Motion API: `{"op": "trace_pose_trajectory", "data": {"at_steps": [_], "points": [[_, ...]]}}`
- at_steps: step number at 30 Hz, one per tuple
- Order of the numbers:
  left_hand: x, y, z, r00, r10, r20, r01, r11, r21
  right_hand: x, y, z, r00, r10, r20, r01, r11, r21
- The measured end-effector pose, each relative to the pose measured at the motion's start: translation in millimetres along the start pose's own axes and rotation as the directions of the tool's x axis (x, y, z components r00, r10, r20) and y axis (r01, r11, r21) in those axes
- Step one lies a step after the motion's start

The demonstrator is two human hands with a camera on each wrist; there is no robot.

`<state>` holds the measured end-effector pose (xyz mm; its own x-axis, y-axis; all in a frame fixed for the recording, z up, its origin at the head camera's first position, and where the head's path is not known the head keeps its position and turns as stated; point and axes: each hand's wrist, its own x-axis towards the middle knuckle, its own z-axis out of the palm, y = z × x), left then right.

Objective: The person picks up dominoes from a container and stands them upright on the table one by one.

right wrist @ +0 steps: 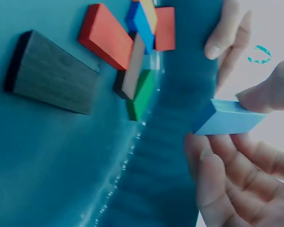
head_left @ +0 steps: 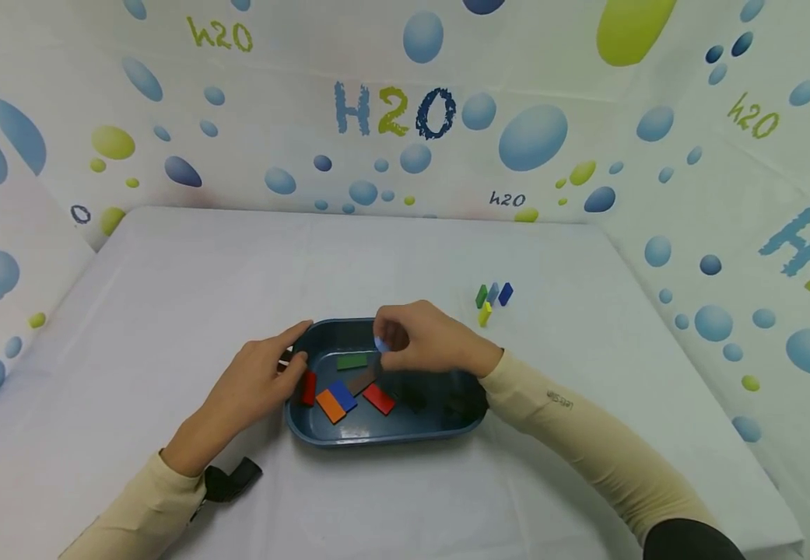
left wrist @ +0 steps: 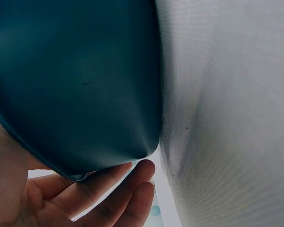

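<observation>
A dark blue oval tray (head_left: 405, 426) rests on the table. My left hand (head_left: 247, 389) grips its left end, thumb over the rim and fingers along the outer wall, as the left wrist view also shows. Over the tray's far side, my right hand (head_left: 433, 341) pinches a light blue rectangular block (right wrist: 229, 118) between thumb and fingers. Lying in the tray are a green block (head_left: 352, 362), a brown one (head_left: 361, 381), a blue one (head_left: 343, 395), an orange one (head_left: 331, 406) and two red ones. A blackish block (right wrist: 54, 73) shows up closest in the right wrist view.
Beyond the tray to the right, a green block (head_left: 482, 295), a light blue block (head_left: 492, 293) and a dark blue block (head_left: 506, 294) stand in a row, with a yellow block (head_left: 485, 314) before them. White cloth (head_left: 201, 280) covers the table; a bubble-patterned curtain (head_left: 271, 140) hangs behind.
</observation>
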<state>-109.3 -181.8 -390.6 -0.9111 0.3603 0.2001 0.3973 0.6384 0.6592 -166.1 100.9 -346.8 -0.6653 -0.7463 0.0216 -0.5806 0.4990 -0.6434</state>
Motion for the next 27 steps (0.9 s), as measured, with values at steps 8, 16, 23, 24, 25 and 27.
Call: {"op": "trace_pose_trajectory", "data": {"at_steps": [8,16,23,24,25,27], "points": [[2.5,1.8,-1.8,1.0,-0.006,0.004,0.006,1.0,0.001,-9.6,3.9,-20.8,0.991,-0.029,-0.134,0.046,0.991,0.127],[4.9,4.9,-4.5,1.0,-0.015,0.005,0.015,1.0,0.004,-19.5,8.6,-41.0,0.976,-0.033,-0.214,0.077,0.977,0.198],[6.9,6.9,-5.3,1.0,-0.02,0.01,0.02,1.0,-0.007,-27.3,11.4,-55.7,0.965,-0.011,-0.263,0.068,0.975,0.209],[7.3,7.4,-5.5,1.0,-0.02,0.011,0.02,1.0,-0.008,-28.4,11.8,-57.9,0.963,-0.008,-0.268,0.067,0.975,0.213],[7.7,7.8,-5.8,1.0,-0.021,0.011,0.021,1.0,-0.01,-29.5,12.3,-59.9,0.962,-0.005,-0.274,0.066,0.975,0.214],[8.6,8.8,-6.7,1.0,-0.022,0.014,0.023,1.0,-0.015,-31.7,13.6,-63.8,0.958,0.001,-0.285,0.064,0.974,0.219]]}}
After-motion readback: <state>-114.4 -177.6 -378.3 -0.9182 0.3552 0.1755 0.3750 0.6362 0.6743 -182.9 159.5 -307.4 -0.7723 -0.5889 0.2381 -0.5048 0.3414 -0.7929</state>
